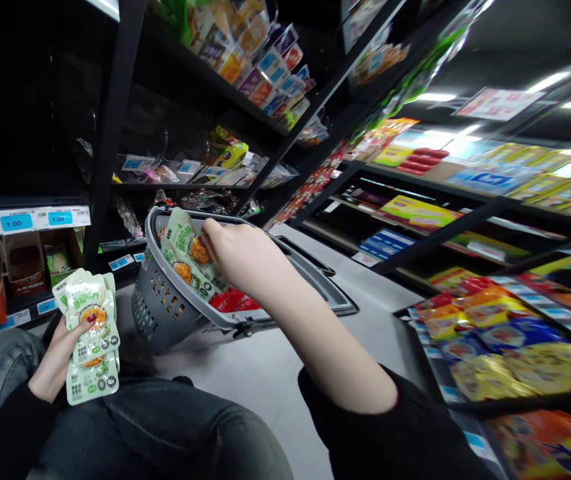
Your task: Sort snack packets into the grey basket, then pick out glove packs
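Low on the left, my left hand is closed on a small stack of pale green snack packets, its thumb pressed across their front. My right hand reaches over the rim of a grey shopping basket and its bent fingers grip a similar green snack packet; the fingertips are partly hidden behind the hand. Other green packets lie against this one, so their edges are hard to separate. Red packages sit deeper inside the basket, below my right wrist.
The basket stands on the pale floor in front of my knees. A black shelf with price labels rises on the left and ahead. On the right, a shelf holds colourful bagged goods. Boxed goods fill the lower left shelf.
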`<state>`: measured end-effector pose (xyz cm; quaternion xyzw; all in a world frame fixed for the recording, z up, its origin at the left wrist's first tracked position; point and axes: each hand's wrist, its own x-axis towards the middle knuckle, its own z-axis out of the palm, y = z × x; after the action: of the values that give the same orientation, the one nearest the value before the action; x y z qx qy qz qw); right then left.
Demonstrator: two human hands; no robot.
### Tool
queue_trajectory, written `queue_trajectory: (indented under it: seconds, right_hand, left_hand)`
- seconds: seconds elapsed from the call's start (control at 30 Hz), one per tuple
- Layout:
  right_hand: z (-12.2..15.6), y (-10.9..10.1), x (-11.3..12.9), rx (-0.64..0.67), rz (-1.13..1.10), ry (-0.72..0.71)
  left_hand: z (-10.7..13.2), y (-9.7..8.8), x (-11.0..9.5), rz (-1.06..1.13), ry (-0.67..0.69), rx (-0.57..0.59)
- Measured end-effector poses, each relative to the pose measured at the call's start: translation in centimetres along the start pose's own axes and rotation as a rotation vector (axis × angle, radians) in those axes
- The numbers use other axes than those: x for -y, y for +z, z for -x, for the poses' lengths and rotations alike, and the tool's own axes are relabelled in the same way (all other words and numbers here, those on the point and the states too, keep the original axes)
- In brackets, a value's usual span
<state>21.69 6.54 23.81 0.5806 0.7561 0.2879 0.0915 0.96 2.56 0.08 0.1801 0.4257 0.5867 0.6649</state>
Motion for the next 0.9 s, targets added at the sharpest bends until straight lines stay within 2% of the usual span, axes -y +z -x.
queue_trajectory:
  seconds: [0.13, 0.23, 0.4, 0.5, 0.6, 0.73, 0.8, 0.83, 0.9]
  right_hand:
    - [0.0, 0.7, 0.6, 0.081, -0.027, -0.008]
    - [-0.4, 1.2, 0.2, 0.109, -0.028, 0.011]
    - [-0.1, -0.2, -0.9, 0.219, -0.044, -0.068]
    - [0.5, -1.1, -0.1, 0.273, -0.022, -0.091]
    - [0.2, -0.3, 1.3, 0.308, 0.0, -0.114]
    - [-0.7, 1.8, 1.8, 0.299, -0.071, -0.114]
    - [-0.5, 1.9, 1.5, 0.299, -0.115, -0.11]
    - [-0.1, 1.7, 1.5, 0.259, -0.117, -0.09]
    - [1.1, 1.1, 2.2, 0.087, -0.131, -0.003]
  left_hand:
    - [-0.3, -0.3, 0.3, 0.009, -0.008, -0.001]
    - [-0.5, -0.5, 0.5, 0.003, -0.014, -0.001]
    - [-0.2, -0.3, 0.1, 0.019, -0.028, -0.008]
    - [0.0, 0.0, 0.0, 0.037, -0.02, -0.017]
    - [0.0, 0.0, 0.1, 0.042, -0.007, 0.02]
    - [-0.3, -0.2, 0.3, 0.049, -0.01, 0.008]
    - [-0.3, -0.2, 0.2, 0.062, -0.011, -0.004]
    - [-0.3, -0.1, 0.1, 0.07, -0.008, -0.002]
    - [-0.1, 0.0, 0.0, 0.08, -0.002, 0.013]
